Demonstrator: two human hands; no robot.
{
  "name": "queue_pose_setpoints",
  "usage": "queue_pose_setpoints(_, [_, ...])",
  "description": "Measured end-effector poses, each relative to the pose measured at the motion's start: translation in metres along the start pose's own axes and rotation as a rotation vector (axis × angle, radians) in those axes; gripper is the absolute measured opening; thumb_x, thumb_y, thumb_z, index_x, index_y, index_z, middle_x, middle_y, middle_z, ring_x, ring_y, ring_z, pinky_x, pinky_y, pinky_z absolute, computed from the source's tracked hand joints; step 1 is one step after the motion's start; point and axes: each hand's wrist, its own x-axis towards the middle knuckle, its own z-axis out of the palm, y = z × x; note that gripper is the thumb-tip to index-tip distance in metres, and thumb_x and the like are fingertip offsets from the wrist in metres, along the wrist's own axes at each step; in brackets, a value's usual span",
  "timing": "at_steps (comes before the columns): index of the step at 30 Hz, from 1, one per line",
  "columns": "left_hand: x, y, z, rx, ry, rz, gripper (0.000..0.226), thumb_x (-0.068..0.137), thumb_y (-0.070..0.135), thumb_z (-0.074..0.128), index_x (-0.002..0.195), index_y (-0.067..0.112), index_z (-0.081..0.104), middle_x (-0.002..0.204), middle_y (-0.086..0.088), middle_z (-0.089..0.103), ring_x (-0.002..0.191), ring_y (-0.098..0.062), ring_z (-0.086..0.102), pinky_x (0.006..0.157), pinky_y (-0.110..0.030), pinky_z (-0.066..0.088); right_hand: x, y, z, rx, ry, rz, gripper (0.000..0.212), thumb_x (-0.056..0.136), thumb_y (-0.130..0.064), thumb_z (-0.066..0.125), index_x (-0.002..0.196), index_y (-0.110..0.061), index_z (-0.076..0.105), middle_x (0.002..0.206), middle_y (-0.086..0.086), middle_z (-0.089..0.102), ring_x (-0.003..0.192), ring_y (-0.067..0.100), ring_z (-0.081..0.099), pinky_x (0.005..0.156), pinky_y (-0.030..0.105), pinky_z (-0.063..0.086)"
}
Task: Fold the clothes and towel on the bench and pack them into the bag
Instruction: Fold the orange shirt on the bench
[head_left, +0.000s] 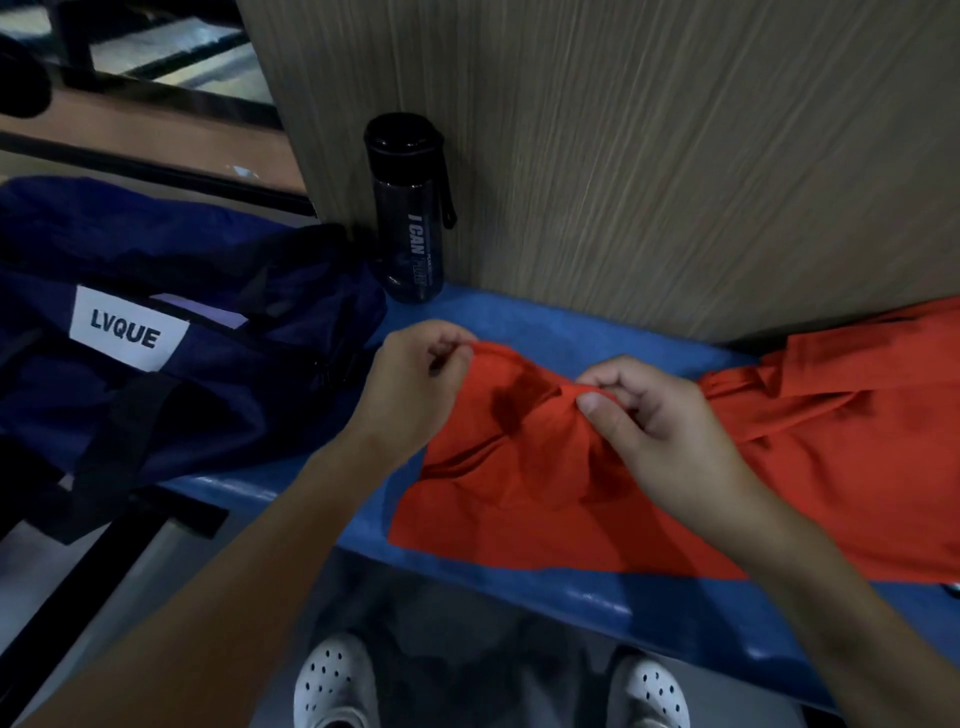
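One orange-red cloth garment (545, 483) is spread on the blue padded table (524, 322), in front and to the right of a dark plastic water bottle (408, 218). Its upper edge is pinched between the fingers (451, 344) of the left hand (410, 387) and, further right of the bottle, between those of the right hand (662, 434). A navy fabric bag (218, 410) with a white label is set just left of the bottle.

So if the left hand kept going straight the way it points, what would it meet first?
Past the orange cloth it pinches, the left hand points over a strip of bench toward the wood wall, probably meeting that first. The bottle seems left of that line, though depth is unclear.
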Motion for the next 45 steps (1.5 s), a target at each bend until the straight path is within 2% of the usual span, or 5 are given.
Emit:
queue_pose_setpoints(12, [-0.011,0.029,-0.010,-0.330,-0.127,0.000,0.012,0.100,-0.001,0.049,0.095,0.011,0.048,0.047,-0.001,0.036,0.040,-0.010,0.028,0.039,-0.024,0.022,0.037,-0.010,0.019,0.047,-0.020,-0.033,0.020,0.095,0.000,0.055,0.093,-0.018,0.062,0.077,-0.014,0.065,0.074,-0.006,0.059,0.073,0.009,0.041])
queue_pose_setpoints(21, [-0.016,0.030,-0.009,-0.387,-0.209,-0.050,0.011,0.090,0.013,0.071,0.101,0.013,0.071,0.091,-0.001,0.076,0.087,-0.010,0.072,0.078,-0.021,0.055,0.055,-0.002,0.036,-0.003,0.072,-0.025,0.007,0.090,-0.015,0.065,0.085,-0.019,0.067,0.075,-0.008,0.065,0.074,0.001,0.059,0.073,0.021,0.047])
queue_pose_setpoints(29, [0.007,-0.002,0.001,-0.146,0.062,-0.132,0.013,0.093,0.020,0.066,0.084,0.011,0.070,0.077,-0.006,0.072,0.070,-0.018,0.068,0.066,-0.034,0.055,0.045,0.013,0.034,-0.403,0.182,-0.048,0.034,0.081,-0.015,0.069,0.113,-0.022,0.059,0.092,-0.009,0.055,0.087,0.005,0.051,0.086,0.037,0.046])
queue_pose_setpoints(35, [0.002,-0.027,0.000,0.038,-0.087,-0.268,0.020,0.090,0.022,0.070,0.108,0.019,0.062,0.100,0.004,0.067,0.092,-0.011,0.067,0.087,-0.027,0.053,0.008,0.034,0.027,-0.551,-0.144,0.053,0.032,0.078,-0.022,0.073,0.106,-0.030,0.060,0.089,-0.018,0.056,0.083,0.003,0.050,0.081,0.046,0.049])
queue_pose_setpoints(45, [-0.054,-0.025,-0.021,0.253,-0.277,-0.284,0.025,0.081,0.043,0.077,0.096,0.024,0.075,0.091,0.011,0.071,0.090,-0.003,0.066,0.080,-0.017,0.049,-0.031,0.034,0.006,-0.706,-0.203,0.142,0.027,0.080,-0.030,0.074,0.104,-0.030,0.061,0.097,-0.014,0.056,0.098,0.017,0.059,0.087,0.042,0.046])
